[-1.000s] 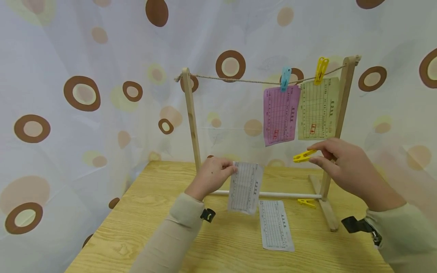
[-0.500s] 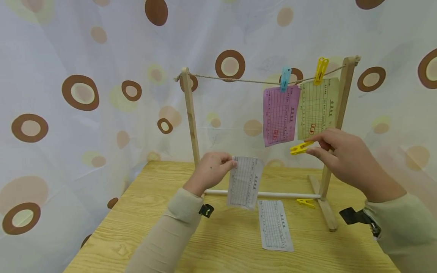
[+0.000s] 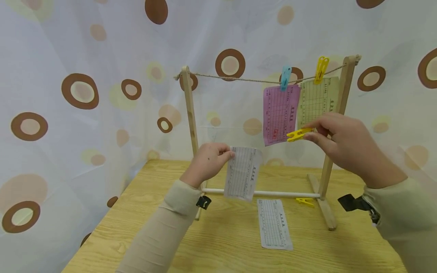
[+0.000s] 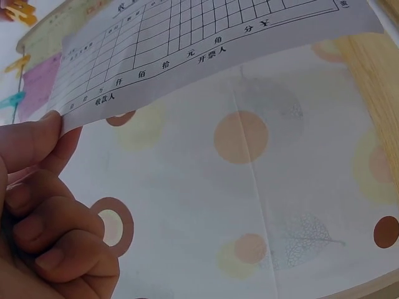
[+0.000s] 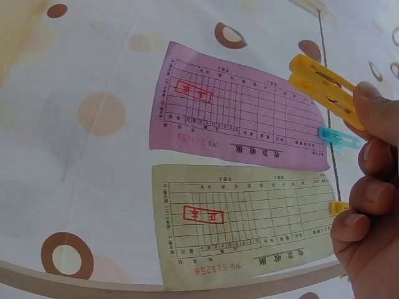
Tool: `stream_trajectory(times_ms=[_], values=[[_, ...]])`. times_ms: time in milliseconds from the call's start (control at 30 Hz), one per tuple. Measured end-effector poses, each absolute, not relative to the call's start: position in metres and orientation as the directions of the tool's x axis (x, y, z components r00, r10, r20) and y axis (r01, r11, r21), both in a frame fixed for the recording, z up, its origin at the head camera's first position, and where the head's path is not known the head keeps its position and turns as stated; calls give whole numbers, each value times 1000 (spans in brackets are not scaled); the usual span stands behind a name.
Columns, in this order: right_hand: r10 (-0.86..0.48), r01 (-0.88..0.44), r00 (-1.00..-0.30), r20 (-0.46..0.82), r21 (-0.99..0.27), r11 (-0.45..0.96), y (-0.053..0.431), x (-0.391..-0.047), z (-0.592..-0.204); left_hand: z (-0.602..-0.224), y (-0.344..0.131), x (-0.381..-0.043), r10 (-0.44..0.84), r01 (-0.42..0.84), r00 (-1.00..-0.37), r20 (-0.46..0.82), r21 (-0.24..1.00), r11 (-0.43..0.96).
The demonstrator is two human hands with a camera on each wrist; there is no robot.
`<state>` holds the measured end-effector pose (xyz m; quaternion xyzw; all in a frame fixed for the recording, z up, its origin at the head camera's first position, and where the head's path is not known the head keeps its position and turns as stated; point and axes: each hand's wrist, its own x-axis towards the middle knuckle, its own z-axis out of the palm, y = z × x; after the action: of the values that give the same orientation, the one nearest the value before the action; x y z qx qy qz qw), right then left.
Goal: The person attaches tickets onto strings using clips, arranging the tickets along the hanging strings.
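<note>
My left hand pinches a white receipt slip by its upper left corner, and the slip hangs in front of the wooden rack. In the left wrist view the thumb and forefinger grip the edge of that slip. My right hand pinches a yellow clothespin by its handle end, just in front of the hung papers. A pink slip hangs from the string under a blue clothespin. Right of it a yellow-green slip, partly hidden by my right hand, hangs from another yellow clothespin.
Another white slip lies on the wooden table. Near the rack's right foot lies a spare yellow clothespin. A white bar joins the rack's posts low down. Behind hangs a patterned curtain.
Both hands have risen, the left with the white slip and the right with the yellow clothespin. The right hand now covers part of the yellow-green slip.
</note>
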<state>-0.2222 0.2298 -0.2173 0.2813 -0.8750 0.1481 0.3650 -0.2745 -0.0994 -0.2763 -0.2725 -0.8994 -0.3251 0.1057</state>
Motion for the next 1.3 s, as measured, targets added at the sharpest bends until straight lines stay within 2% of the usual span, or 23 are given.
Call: stream_trajectory(times_ms=[500,833,967,1067,1300], values=[[-468,-657,-479,743,50,752,215,-228,-186,-244,-103,-281,411,598,-797,442,484,639],[-501,-679,-433,750,94,728,205,-233,-171,-233,-105,-278,379,537,-843,382,550,639],[-499,-673,-440,746,94,734,202,-234,-163,-229,-105,-278,362,527,-849,384,576,625],[-494,-667,-449,745,89,740,201,-235,-158,-226,-105,-279,366,539,-841,398,560,629],[-527,-677,-415,742,135,723,197,-240,-143,-220,-106,-284,384,589,-797,466,465,661]])
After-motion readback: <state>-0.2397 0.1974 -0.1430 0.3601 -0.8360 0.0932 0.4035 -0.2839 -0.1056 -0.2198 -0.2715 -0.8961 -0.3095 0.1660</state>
